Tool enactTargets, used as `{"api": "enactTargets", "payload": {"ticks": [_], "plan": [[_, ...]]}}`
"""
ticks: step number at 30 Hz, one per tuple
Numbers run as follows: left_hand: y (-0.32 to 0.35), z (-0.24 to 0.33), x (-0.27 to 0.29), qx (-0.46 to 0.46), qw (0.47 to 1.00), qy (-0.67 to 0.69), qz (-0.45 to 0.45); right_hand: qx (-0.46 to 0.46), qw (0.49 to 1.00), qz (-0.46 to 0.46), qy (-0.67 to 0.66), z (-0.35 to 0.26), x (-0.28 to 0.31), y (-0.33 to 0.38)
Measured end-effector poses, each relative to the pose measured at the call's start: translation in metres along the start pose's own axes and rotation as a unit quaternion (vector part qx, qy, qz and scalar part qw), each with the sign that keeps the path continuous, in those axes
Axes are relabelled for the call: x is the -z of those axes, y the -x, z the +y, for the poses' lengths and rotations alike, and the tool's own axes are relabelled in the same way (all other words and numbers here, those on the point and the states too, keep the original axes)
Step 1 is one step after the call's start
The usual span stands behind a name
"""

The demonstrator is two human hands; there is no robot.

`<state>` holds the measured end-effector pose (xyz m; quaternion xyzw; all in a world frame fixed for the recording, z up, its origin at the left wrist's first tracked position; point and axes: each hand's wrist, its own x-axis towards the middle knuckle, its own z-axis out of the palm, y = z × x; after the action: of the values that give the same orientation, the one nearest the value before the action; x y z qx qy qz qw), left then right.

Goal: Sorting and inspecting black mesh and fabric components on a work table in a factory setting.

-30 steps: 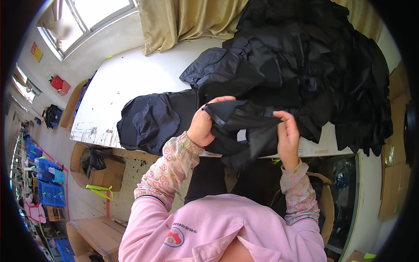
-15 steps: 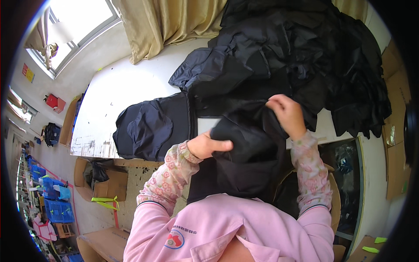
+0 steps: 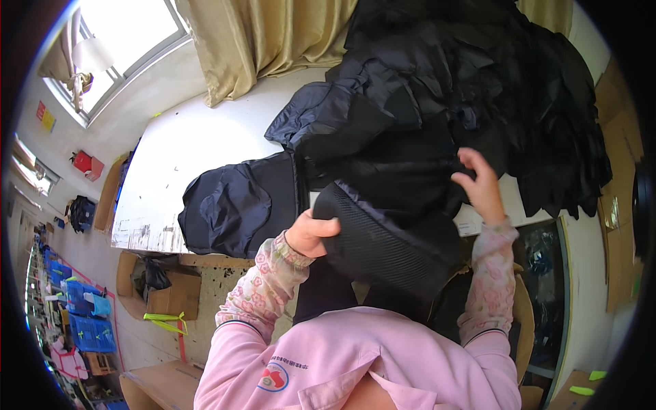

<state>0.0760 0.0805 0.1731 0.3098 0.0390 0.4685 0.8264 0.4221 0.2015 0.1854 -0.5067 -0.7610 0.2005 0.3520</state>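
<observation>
A black fabric piece (image 3: 383, 236) with a ribbed, mesh-like face hangs between my hands over the table's near edge, in front of my lap. My left hand (image 3: 311, 234) grips its left edge, thumb on top. At the upper right, my right hand (image 3: 482, 186) has curled fingers and thumb at the piece's far right edge; black cloth behind them partly hides the contact. Left of the piece, a flat black padded piece (image 3: 236, 201) with a shiny rounded panel lies on the table.
A large heap of black fabric pieces (image 3: 465, 75) covers the white table's (image 3: 178, 143) far right. Beige curtains (image 3: 273, 41) hang behind it. An open cardboard box (image 3: 174, 297) stands below at left, and another box edge (image 3: 525, 307) shows by my right arm.
The black fabric piece has turned, so its ribbed face now shows. My right hand has moved right, and my left hand slightly left and down.
</observation>
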Motion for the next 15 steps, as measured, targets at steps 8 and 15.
{"api": "enactTargets", "payload": {"ticks": [8,15], "plan": [[-0.024,-0.016,-0.022,-0.022,0.93,-0.365,0.044,0.209,0.977,0.012,0.026,-0.169,-0.025,0.037],[-0.041,0.007,-0.018,-0.113,0.971,-0.126,0.167,0.272,0.96,-0.039,0.054,-0.17,0.005,0.029]]}}
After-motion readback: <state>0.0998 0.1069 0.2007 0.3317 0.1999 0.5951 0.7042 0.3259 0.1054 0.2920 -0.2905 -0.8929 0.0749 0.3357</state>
